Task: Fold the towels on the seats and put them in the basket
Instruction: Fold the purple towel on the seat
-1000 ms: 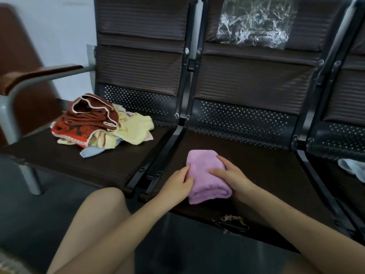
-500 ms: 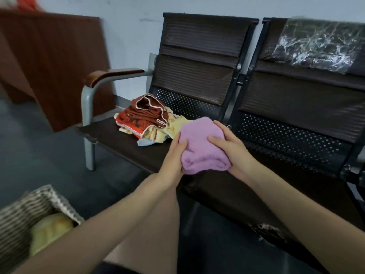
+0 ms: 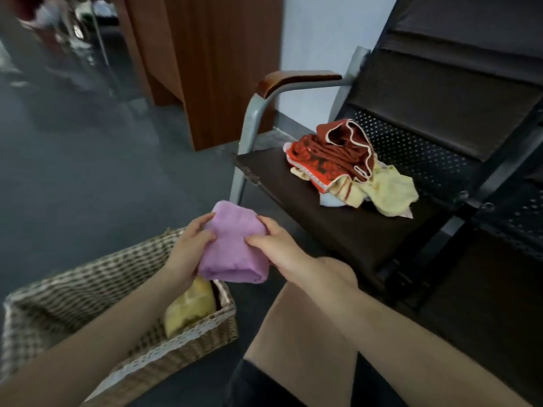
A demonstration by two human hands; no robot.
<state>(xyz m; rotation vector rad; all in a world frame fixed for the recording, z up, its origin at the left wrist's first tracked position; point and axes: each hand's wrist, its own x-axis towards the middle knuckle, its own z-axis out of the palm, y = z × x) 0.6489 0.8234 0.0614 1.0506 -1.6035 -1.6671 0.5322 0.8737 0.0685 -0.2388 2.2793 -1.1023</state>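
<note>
A folded pink towel [image 3: 235, 245] is held in the air between both hands, just above the right end of a wicker basket [image 3: 188, 345] on the floor. My left hand [image 3: 189, 251] grips its left side and my right hand [image 3: 279, 249] grips its right side. A folded yellow towel [image 3: 191, 308] lies inside the basket, partly hidden by my left wrist. A heap of unfolded towels, red-brown [image 3: 338, 154] over pale yellow [image 3: 388, 192], sits on the left seat [image 3: 296, 186].
The seat row has a grey metal leg and a wooden armrest [image 3: 296, 79] at its left end. A brown wooden cabinet [image 3: 217, 60] stands behind. My bare knee [image 3: 311, 312] is between basket and seats. Grey floor lies left of the basket.
Both hands lifted the pink towel off the middle seat and carried it left and down to above the basket. The view swung left, bringing the basket into sight.
</note>
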